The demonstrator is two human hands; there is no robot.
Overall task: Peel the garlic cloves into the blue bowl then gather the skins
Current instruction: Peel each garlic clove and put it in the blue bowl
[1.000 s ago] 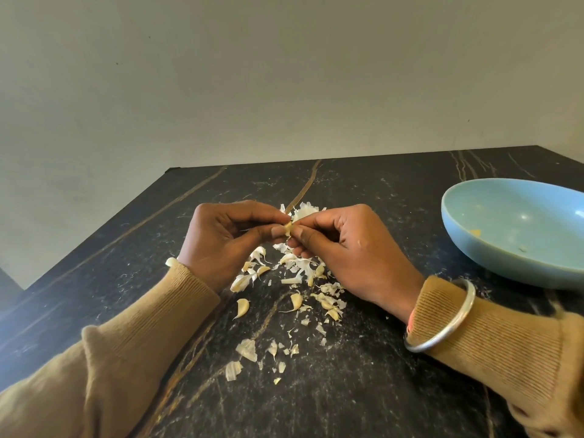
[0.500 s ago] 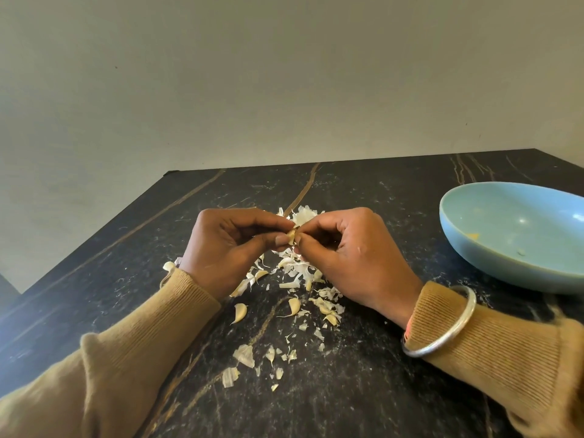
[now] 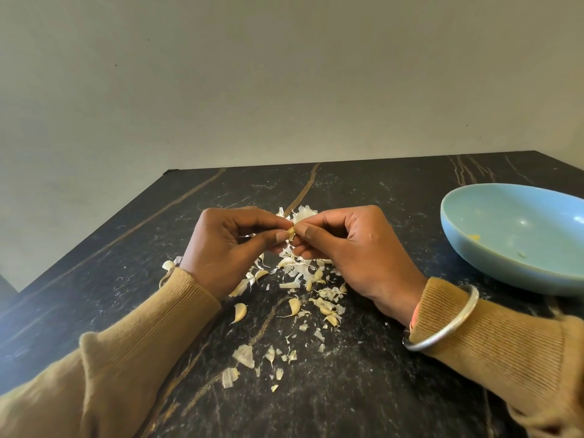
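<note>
Nearest, shed skins (image 3: 243,355) and loose cloves (image 3: 240,312) litter the surface (image 3: 363,390) below both grips. Left grip (image 3: 227,248) and right grip (image 3: 354,248) pinch 1 garlic clove (image 3: 291,233) between fingertips, so peeling is likely underway. Next it needs stripping, then carrying right of the grips to the blue bowl (image 3: 474,257).

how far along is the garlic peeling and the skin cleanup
Early. Done: only small bits lie in the blue bowl. In hand: left hand and right hand pinch one clove over the scattered skins. Remaining: loose cloves on the table unpeeled, skins ungathered.
</note>
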